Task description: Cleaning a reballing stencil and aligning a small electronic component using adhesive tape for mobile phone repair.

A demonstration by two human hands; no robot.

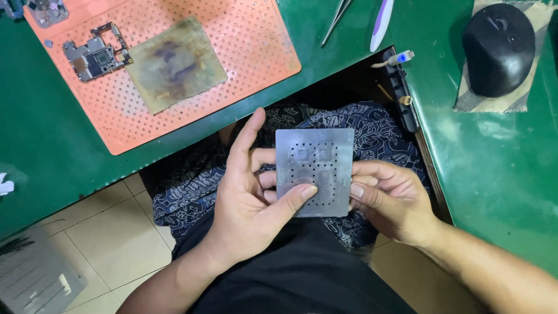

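Tiled floor and my patterned lap sit below, and right above them both my hands have the thin metal stencil plate (314,172) pinched flat. My left hand (247,200) clamps its lower edge with the thumb on top; my right hand (388,200) grips the right edge. Further out, the green bench (46,145) carries an orange perforated mat (244,40), a circuit board (93,55), tweezers (337,20), and a black mouse (499,49).

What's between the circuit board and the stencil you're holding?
In the head view, a stained square pad on the orange mat lies between circuit board and stencil.
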